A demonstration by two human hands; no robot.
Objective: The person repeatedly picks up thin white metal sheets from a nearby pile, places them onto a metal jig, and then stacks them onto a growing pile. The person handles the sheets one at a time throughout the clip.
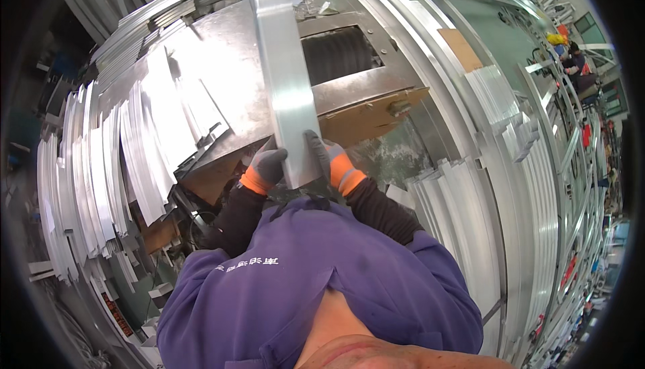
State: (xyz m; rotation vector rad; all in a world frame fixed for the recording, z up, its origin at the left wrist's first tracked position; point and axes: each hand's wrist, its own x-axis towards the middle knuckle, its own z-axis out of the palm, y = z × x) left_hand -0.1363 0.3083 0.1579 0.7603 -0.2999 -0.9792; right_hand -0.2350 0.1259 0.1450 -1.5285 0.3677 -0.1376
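Observation:
I hold a long, flat aluminium profile [285,73] by its near end, and it runs away from me across a metal machine table [222,53]. My left hand [263,169], in a grey and orange glove, grips its left edge. On its right edge sits my right hand [332,162], gloved the same, with the fingers wrapped over the corner. The profile passes beside a dark slot with a ribbed roller [339,53] in the machine. My purple jacket fills the lower middle of the view.
Stacks of cut aluminium pieces [101,167] lie fanned out to the left. Long aluminium profiles [510,167] are piled along the right side. A cardboard piece [366,117] leans at the machine's front. Other people [574,60] work far off at the upper right.

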